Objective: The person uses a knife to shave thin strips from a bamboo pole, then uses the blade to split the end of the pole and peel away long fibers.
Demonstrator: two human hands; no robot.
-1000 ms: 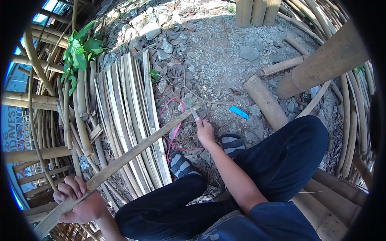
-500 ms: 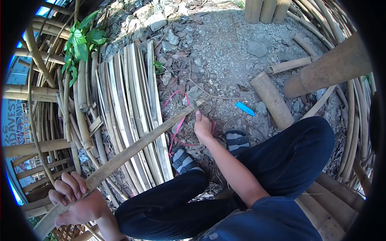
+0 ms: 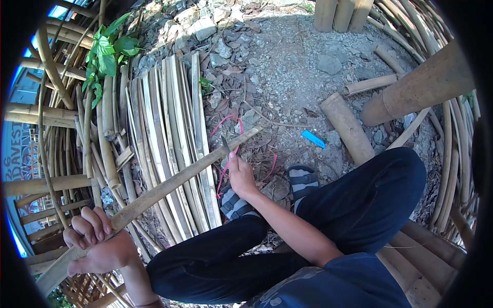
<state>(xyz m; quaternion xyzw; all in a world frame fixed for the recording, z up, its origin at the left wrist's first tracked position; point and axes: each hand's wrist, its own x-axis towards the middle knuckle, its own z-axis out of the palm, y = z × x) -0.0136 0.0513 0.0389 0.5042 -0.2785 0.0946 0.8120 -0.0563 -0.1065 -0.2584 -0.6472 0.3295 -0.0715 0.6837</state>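
Note:
A long bamboo strip [image 3: 174, 183] slants across the view from the lower left up to the middle. My left hand [image 3: 100, 244] is closed around its lower part, fingers over the top and thumb underneath. In my right hand [image 3: 241, 174] is a knife [image 3: 225, 145], its handle hidden in the fist. The blade points up and lies against the strip, short of its far end. Beneath the strip, pink twine [image 3: 222, 123] lies loose on the ground.
Many split bamboo strips [image 3: 167, 128] lie side by side at left. A blue object [image 3: 313, 138] rests on the gravel. To the right are a cut bamboo piece [image 3: 349, 127] and a thick bamboo post [image 3: 418, 87]. Bamboo poles [image 3: 43, 185] and a leafy plant [image 3: 105, 51] border the left.
My right hand and the knife have moved left and down along the strip, away from its far end. My left hand keeps its hold in nearly the same place.

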